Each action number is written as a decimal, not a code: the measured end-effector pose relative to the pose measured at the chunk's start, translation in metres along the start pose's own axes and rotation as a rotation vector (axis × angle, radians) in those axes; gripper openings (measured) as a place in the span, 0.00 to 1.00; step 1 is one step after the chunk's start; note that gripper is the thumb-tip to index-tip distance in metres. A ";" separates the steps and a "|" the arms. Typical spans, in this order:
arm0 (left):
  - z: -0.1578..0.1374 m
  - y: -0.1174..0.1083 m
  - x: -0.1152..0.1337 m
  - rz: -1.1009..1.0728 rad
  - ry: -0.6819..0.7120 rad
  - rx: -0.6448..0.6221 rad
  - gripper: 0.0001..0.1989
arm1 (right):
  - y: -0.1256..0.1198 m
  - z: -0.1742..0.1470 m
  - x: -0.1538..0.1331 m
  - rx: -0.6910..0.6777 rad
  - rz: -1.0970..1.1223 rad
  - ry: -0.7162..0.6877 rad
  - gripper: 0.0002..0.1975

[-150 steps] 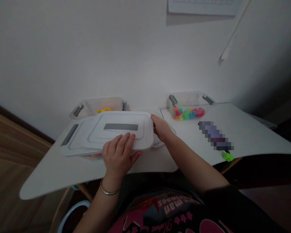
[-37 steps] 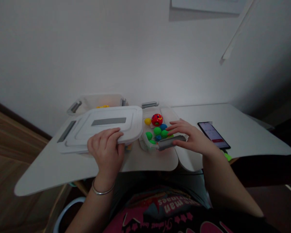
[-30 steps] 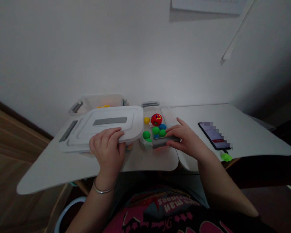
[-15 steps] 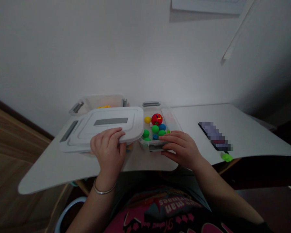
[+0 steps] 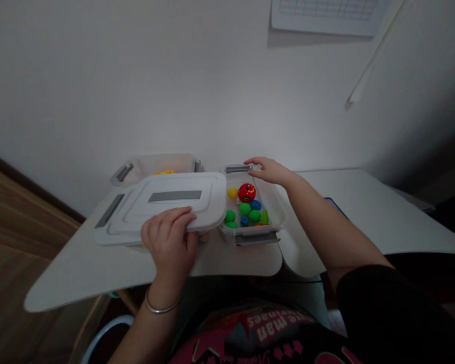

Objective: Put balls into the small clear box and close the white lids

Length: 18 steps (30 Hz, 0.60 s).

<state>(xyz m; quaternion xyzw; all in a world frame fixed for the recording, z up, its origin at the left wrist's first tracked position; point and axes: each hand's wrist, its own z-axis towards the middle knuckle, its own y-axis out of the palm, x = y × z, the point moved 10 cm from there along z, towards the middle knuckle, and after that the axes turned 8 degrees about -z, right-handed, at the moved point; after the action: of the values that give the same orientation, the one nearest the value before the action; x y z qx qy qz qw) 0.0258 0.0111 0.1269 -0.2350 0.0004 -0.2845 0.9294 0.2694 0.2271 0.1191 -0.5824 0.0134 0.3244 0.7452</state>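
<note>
Left grip (image 5: 170, 243) on white, grey-striped lid (image 5: 176, 196)

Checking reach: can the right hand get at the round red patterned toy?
Likely yes: the right hand is at the far gray latch of the clear plastic box; nothing covers the toy.

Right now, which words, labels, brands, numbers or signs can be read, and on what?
"man", on the shirt; its other lettering is too distorted to read surely.
Paper sheet: a printed grid; any writing is too small to read.
White lid: no text visible.
</note>
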 end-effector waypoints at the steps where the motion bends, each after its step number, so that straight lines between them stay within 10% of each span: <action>1: 0.000 0.000 0.000 -0.002 -0.001 -0.005 0.09 | 0.009 0.007 0.004 -0.038 0.014 0.005 0.18; 11: 0.018 -0.022 0.004 -0.157 0.000 0.133 0.11 | 0.000 -0.011 0.026 0.196 0.283 0.180 0.15; 18: 0.036 -0.027 0.039 -0.445 0.158 0.234 0.06 | -0.027 -0.069 -0.019 0.326 0.385 0.013 0.25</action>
<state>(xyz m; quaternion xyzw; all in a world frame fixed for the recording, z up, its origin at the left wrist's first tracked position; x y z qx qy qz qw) 0.0487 -0.0136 0.1756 -0.0973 -0.0118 -0.4974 0.8620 0.2928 0.1552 0.1281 -0.4434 0.1812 0.4500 0.7537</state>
